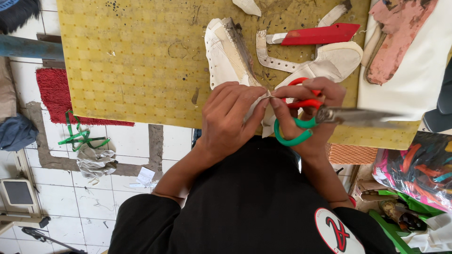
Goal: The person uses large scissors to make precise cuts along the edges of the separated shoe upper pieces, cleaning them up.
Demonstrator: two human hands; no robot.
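A white shoe upper (225, 51) lies cut open on the yellow perforated board (132, 56). My left hand (229, 115) pinches a small flap of the white material at the board's near edge. My right hand (308, 113) pinches the same flap from the right. That hand also carries scissors (325, 115) with one red and one green handle loop, their metal blades pointing right. Another white piece of the shoe (336, 60) rests just beyond my right hand.
A red-handled cutter (320, 34) and a white eyelet strip (266, 56) lie at the board's far side. A pink sole (398, 37) rests on white material at the right. On the tiled floor sit a red mat (54, 89), green strap (77, 136) and rags; colourful bags are at lower right.
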